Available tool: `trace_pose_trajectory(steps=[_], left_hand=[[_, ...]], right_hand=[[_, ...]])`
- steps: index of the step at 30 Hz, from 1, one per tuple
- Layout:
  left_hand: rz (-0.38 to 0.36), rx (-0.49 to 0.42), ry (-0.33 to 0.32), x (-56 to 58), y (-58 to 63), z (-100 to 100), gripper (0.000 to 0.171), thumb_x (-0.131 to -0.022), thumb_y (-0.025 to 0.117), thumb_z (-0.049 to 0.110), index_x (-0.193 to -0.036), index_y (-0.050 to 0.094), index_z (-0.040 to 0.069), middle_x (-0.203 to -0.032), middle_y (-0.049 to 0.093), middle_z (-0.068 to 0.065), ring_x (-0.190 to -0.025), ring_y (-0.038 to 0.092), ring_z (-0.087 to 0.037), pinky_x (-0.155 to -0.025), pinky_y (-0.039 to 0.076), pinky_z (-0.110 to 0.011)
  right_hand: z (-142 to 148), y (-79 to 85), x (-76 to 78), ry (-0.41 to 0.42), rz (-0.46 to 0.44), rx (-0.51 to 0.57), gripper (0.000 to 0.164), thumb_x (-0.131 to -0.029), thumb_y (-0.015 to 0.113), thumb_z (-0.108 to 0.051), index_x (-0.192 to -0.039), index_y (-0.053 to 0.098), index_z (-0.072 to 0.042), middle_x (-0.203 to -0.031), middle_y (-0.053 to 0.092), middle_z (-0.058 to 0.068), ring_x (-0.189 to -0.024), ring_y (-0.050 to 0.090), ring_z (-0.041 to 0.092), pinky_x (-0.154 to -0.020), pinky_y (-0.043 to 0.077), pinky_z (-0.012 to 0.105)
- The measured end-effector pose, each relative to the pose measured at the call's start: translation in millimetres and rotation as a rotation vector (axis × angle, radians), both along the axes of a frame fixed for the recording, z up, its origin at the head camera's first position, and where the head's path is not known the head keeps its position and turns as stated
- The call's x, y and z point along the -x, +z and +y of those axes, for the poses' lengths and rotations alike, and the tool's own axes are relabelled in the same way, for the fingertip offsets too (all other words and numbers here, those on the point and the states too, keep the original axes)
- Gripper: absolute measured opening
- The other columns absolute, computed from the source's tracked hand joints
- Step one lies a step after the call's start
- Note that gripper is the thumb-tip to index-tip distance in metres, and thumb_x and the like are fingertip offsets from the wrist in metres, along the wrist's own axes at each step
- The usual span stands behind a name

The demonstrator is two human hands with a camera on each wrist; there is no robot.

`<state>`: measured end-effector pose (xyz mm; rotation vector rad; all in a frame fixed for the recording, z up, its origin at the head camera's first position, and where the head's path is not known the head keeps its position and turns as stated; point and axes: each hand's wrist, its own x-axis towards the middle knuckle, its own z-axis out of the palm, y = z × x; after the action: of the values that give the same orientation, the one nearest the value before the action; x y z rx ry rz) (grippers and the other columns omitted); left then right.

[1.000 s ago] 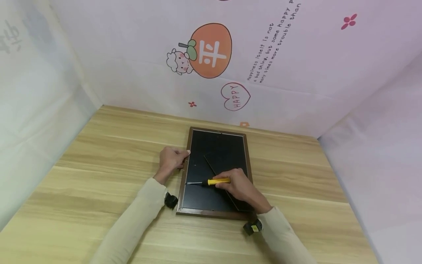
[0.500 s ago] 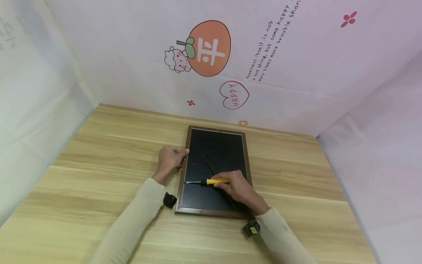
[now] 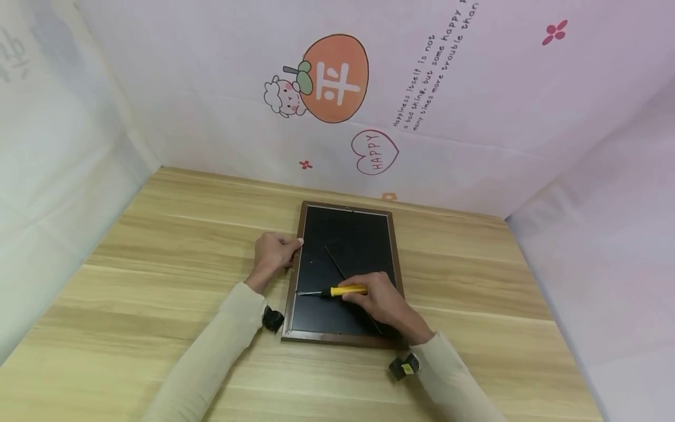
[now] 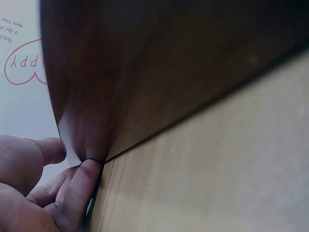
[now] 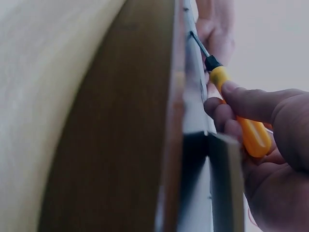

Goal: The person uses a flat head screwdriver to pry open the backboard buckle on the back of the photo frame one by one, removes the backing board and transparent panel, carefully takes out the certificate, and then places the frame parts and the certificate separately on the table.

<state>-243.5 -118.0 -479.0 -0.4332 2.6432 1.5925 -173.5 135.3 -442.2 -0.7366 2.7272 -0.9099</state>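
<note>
A picture frame with a brown rim lies back side up, its black backing board showing. My right hand holds a screwdriver by its yellow handle. The screwdriver's metal shaft points left, its tip right at the inner left edge of the rim. My left hand grips the frame's left side, with the thumb on top of the rim. From the left wrist, my fingers show against the frame's edge. A slim support leg slants across the backing, partly covered by my right hand.
The frame rests on a wood-grain table. A white printed sheet hangs behind it, and pale sheets close off the left and right sides. A dark camera is strapped at my left wrist, another camera at my right.
</note>
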Motion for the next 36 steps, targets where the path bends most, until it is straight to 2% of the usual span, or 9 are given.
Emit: trace_pose_trajectory(steps=[5,13,24,31,36], left_hand=[[0.003,0.002,-0.008,-1.0,-1.4,0,0.027,-0.087,0.074,0.035,-0.088,0.080,0.009,-0.066,0.073,-0.006,-0.045,0.064,-0.009,-0.045,0.050,-0.020],[-0.007,0.001,-0.013,-1.2,-2.6,2,0.028,-0.086,0.075,0.034,-0.089,0.080,0.007,-0.071,0.075,-0.009,-0.045,0.064,-0.009,-0.045,0.052,-0.021],[-0.006,0.002,-0.019,-1.4,-2.2,6,0.027,-0.087,0.075,0.034,-0.088,0.080,0.008,-0.068,0.074,-0.007,-0.045,0.064,-0.009,-0.045,0.050,-0.020],[0.001,0.037,-0.014,0.7,-2.5,1,0.029,-0.087,0.074,0.037,-0.090,0.080,0.009,-0.069,0.075,-0.008,-0.044,0.064,-0.009,-0.045,0.049,-0.019],[0.025,0.041,-0.016,0.2,-1.4,-2,0.030,-0.086,0.074,0.037,-0.092,0.080,0.008,-0.075,0.076,-0.010,-0.044,0.064,-0.008,-0.046,0.049,-0.019]], right_hand=[[4,0.2,0.0,-0.022,0.031,-0.013,0.021,-0.090,0.072,-0.017,-0.110,0.076,-0.016,-0.108,0.075,0.003,-0.089,0.065,0.009,-0.079,0.059,0.027],[1,-5.5,0.7,-0.014,0.057,-0.024,0.022,-0.091,0.071,-0.017,-0.112,0.075,-0.017,-0.110,0.074,0.003,-0.096,0.068,0.013,-0.086,0.060,0.034],[4,-2.8,6.7,0.088,0.103,-0.041,0.019,-0.091,0.070,-0.015,-0.110,0.075,-0.014,-0.105,0.076,0.003,-0.092,0.068,0.013,-0.083,0.060,0.035],[0,-3.0,8.9,0.111,0.085,-0.038,0.020,-0.092,0.069,-0.016,-0.111,0.074,-0.014,-0.107,0.075,0.003,-0.094,0.067,0.013,-0.083,0.059,0.033],[-2,2.8,9.9,0.097,0.098,-0.062,0.020,-0.092,0.069,-0.015,-0.111,0.075,-0.014,-0.107,0.075,0.004,-0.093,0.067,0.012,-0.081,0.060,0.032]])
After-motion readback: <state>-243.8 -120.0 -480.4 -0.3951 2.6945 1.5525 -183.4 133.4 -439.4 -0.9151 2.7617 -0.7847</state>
